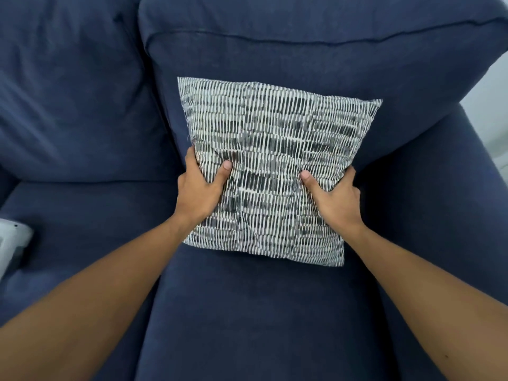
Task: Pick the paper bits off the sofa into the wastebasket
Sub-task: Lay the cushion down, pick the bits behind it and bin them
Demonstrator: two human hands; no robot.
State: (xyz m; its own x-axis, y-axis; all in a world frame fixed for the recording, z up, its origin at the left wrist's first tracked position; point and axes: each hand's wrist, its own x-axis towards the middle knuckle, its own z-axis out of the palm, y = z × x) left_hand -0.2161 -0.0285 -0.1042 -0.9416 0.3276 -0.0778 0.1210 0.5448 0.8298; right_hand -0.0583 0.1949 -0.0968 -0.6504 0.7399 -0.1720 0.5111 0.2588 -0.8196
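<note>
While the navy sofa (261, 312) fills almost the whole view, its seat cushion and back cushions show only bare fabric, and none of the paper bits can be made out on it. Leaning against the right back cushion (316, 59), toward 12 o'clock from the seat's middle, stands a throw pillow (275, 166) patterned in short black and white dashes, its lower edge resting on the seat. The left hand (202, 185) is clamped on the pillow's edge at 9 o'clock, thumb pressed into the front, fingers wrapped behind. The right hand (334, 196) is clamped likewise at 3 o'clock, thumb dimpling the cover. Both bare forearms reach in from 6 o'clock. At the frame's 9 o'clock edge, a white object (11, 243) lies on the left seat cushion, too cropped to identify.
</note>
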